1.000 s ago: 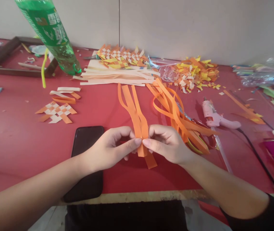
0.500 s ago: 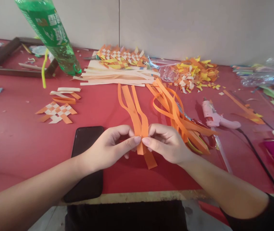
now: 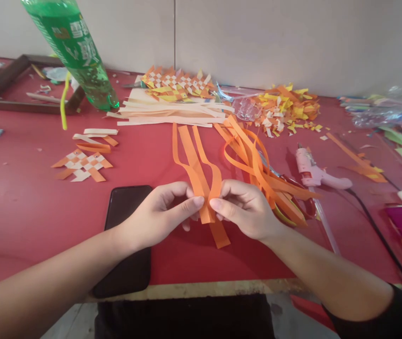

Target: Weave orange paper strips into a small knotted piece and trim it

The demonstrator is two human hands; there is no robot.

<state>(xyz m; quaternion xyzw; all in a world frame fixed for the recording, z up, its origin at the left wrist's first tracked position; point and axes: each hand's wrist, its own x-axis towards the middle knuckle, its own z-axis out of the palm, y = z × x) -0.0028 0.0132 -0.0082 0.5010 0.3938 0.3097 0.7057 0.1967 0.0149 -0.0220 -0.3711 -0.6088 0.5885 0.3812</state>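
Paper strips [image 3: 197, 179], narrow and wavy

Paper strips [image 3: 196, 176] are over the table [image 3: 144, 150], the smartphone [image 3: 128, 205] to their left, a strip pile [image 3: 257, 165] and then the glue gun [image 3: 310, 172] to their right. Behind the smartphone, leftward, lies a woven piece [image 3: 84, 161]; beyond it, the bottle [image 3: 76, 52] is beside the frame [image 3: 20, 107].

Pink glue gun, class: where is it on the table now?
In the head view, the pink glue gun lies on the right side of the red table, just right of the loose orange strips and beyond the right hand.
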